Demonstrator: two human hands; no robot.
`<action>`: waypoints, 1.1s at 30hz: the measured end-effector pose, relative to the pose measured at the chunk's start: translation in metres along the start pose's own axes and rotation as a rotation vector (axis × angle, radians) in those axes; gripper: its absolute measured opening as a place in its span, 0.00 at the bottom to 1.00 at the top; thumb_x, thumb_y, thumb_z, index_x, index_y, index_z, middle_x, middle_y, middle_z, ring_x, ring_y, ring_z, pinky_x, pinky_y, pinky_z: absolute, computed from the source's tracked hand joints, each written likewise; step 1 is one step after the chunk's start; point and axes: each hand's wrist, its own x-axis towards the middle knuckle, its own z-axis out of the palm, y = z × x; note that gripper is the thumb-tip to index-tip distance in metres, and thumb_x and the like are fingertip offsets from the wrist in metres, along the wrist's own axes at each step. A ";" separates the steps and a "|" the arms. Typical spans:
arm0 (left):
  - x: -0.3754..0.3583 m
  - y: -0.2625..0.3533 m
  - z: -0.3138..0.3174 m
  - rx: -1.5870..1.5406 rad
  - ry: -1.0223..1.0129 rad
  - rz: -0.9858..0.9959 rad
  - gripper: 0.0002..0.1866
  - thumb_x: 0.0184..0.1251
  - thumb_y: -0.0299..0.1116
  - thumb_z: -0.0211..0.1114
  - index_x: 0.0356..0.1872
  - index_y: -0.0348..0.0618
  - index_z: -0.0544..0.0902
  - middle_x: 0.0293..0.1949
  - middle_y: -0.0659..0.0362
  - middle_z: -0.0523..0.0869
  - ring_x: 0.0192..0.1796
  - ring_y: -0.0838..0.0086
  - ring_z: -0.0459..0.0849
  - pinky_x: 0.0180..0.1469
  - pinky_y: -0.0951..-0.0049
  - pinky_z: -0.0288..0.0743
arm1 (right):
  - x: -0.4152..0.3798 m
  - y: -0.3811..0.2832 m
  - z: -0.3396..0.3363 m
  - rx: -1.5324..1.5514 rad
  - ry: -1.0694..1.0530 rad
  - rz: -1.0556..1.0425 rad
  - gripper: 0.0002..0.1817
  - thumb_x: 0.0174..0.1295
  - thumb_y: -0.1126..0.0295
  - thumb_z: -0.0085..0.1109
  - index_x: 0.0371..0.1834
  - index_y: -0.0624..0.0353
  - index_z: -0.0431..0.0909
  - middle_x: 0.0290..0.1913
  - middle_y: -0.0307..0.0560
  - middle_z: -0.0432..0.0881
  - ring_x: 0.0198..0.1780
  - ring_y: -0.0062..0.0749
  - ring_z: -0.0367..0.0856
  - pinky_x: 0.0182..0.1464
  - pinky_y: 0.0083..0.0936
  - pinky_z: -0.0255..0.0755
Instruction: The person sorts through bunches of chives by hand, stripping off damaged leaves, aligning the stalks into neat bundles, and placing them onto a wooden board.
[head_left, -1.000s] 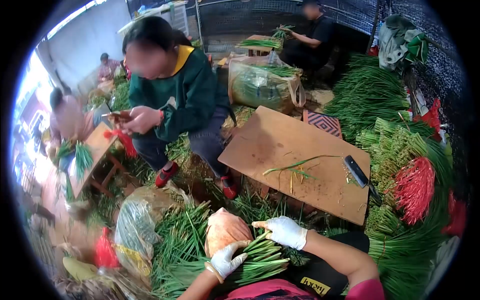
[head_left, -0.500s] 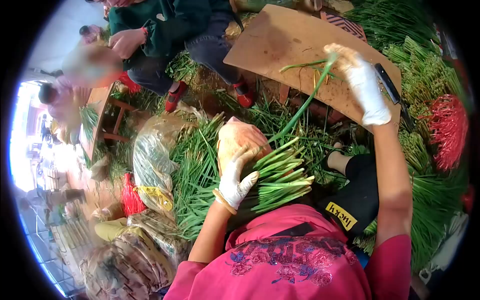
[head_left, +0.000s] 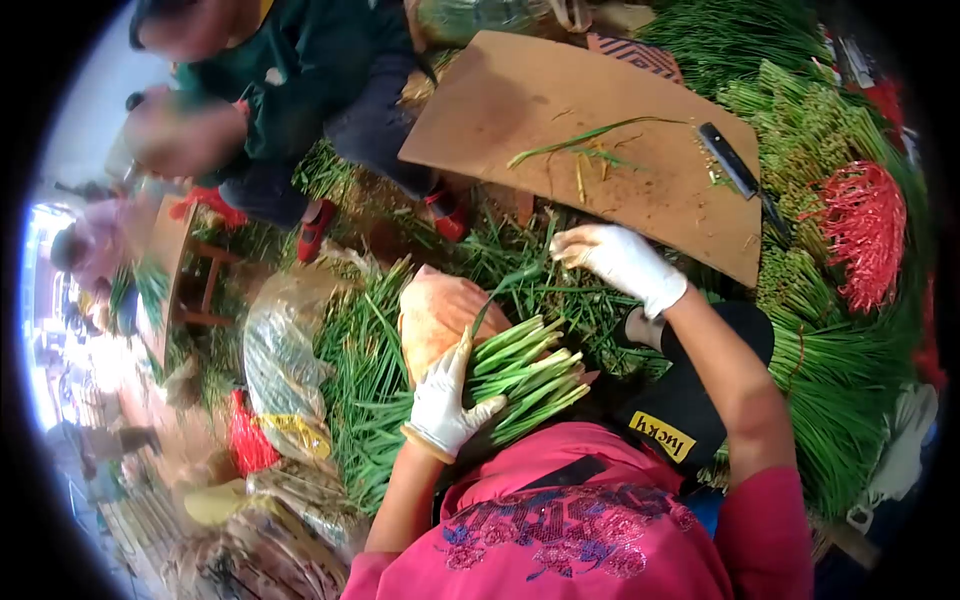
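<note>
My left hand (head_left: 450,405), in a white glove, holds a bundle of green chive-like stalks (head_left: 530,370) on my lap, thumb and fingers spread over its side. The pale cut ends point right. An orange-pink cloth or bag (head_left: 445,310) lies just beyond that bundle. In a stained white glove, my right hand (head_left: 610,262) is above the litter between my lap and the board, its fingertips pinched together. One long green leaf (head_left: 505,287) runs from the bundle to those fingertips.
A brown board (head_left: 520,95) carries a black-handled knife (head_left: 730,160) and loose leaves. Stalks are piled on the right (head_left: 850,400), with red ties (head_left: 860,235) on them. A clear plastic bag (head_left: 280,350) lies left. A person in dark green (head_left: 310,75) sits across from me.
My right hand has come down and left from over the board towards the bundle, and the long leaf is now less stretched. Another leaf lies on the board. My left hand stays on the bundle.
</note>
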 end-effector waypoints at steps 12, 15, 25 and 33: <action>0.008 -0.003 0.001 0.031 0.032 -0.062 0.46 0.50 0.59 0.68 0.66 0.39 0.68 0.56 0.46 0.78 0.58 0.51 0.75 0.61 0.57 0.67 | -0.048 0.089 -0.280 -1.234 0.933 0.197 0.23 0.56 0.67 0.55 0.57 0.59 0.75 0.52 0.56 0.80 0.55 0.49 0.76 0.57 0.39 0.70; 0.010 0.000 0.002 0.016 0.085 -0.058 0.45 0.49 0.59 0.68 0.65 0.41 0.69 0.53 0.45 0.80 0.54 0.50 0.77 0.58 0.55 0.69 | -0.045 0.127 -0.305 -1.095 0.879 0.400 0.23 0.56 0.70 0.53 0.57 0.57 0.75 0.50 0.60 0.79 0.51 0.53 0.78 0.54 0.41 0.72; 0.025 0.025 -0.008 -0.145 0.107 -0.119 0.35 0.52 0.40 0.69 0.64 0.44 0.72 0.52 0.45 0.80 0.56 0.53 0.77 0.61 0.59 0.68 | -0.052 0.192 -0.344 -1.174 0.903 0.424 0.28 0.50 0.73 0.64 0.59 0.55 0.74 0.38 0.56 0.83 0.39 0.50 0.83 0.42 0.41 0.76; 0.033 0.031 -0.007 -0.201 0.054 -0.258 0.35 0.52 0.37 0.69 0.64 0.43 0.71 0.53 0.48 0.80 0.57 0.56 0.77 0.62 0.62 0.68 | -0.069 0.096 -0.298 -0.841 1.005 0.152 0.15 0.40 0.61 0.67 0.30 0.57 0.80 0.31 0.59 0.81 0.35 0.56 0.80 0.36 0.44 0.73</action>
